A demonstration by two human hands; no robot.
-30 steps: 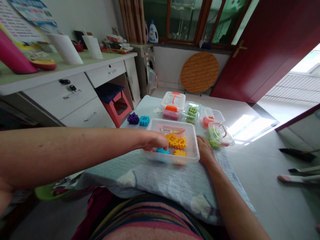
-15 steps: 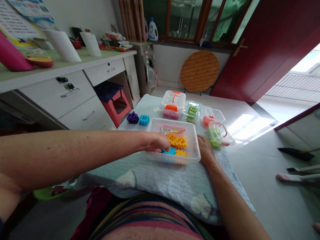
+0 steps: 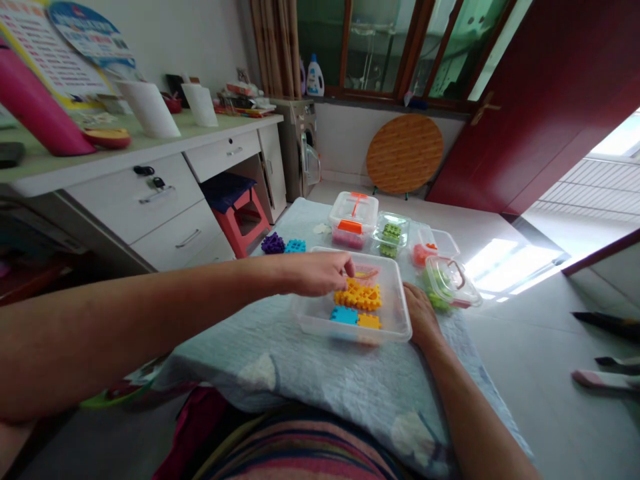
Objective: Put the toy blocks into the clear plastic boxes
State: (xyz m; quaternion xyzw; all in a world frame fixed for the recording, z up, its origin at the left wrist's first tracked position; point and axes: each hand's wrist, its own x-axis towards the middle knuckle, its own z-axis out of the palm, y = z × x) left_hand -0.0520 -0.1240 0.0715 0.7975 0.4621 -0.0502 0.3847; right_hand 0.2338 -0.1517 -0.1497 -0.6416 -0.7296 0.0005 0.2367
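My left hand point(image 3: 320, 273) hovers over the left half of a clear plastic tray point(image 3: 320, 328), fingers loosely stretched toward the yellow blocks, with nothing in them. In the tray lie a cluster of yellow interlocking blocks point(image 3: 359, 295), a blue block point(image 3: 344, 315) and an orange block point(image 3: 369, 321). My right hand point(image 3: 420, 313) lies flat on the cloth against the tray's right wall.
A pale blue cloth point(image 3: 320, 373) covers the low table. Behind the tray stand lidded boxes point(image 3: 351, 217) with pink, green and red blocks, plus purple point(image 3: 273, 243) and blue blocks point(image 3: 295, 246) loose on the cloth. A white desk with drawers point(image 3: 150, 193) and a red stool point(image 3: 240, 220) are at left.
My left hand let go of the blue block, which now lies in the tray beside the orange one, and lifted up and back toward the yellow cluster. My right hand stayed put.
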